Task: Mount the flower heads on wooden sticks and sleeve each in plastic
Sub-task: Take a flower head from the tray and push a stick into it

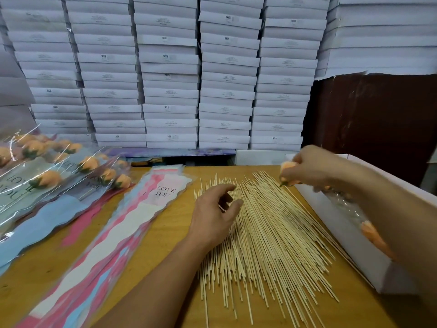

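Here, my right hand (pixel 307 168) pinches a peach flower head (pixel 287 170) between curled fingertips, its green base pointing down, just above the far edge of the wooden sticks (pixel 264 233). My left hand (pixel 214 216) rests on the left side of that fanned pile, fingers loosely bent with thumb and forefinger apart; whether a stick sits between them I cannot tell, as the hand hides the spot. The sticks lie spread across the yellow wooden table (pixel 179 223). To their right stands a white box (pixel 354 245) lined with clear plastic, another peach flower head (pixel 370 229) showing inside (partly behind my forearm). Left of the sticks lies a stack of pink, blue and white plastic sleeves (pixel 132 223) printed "LOVE YOU". Farther left, finished sleeved flowers (pixel 52 176) lie heaped. Behind the table rise columns of stacked white cartons (pixel 170 74).
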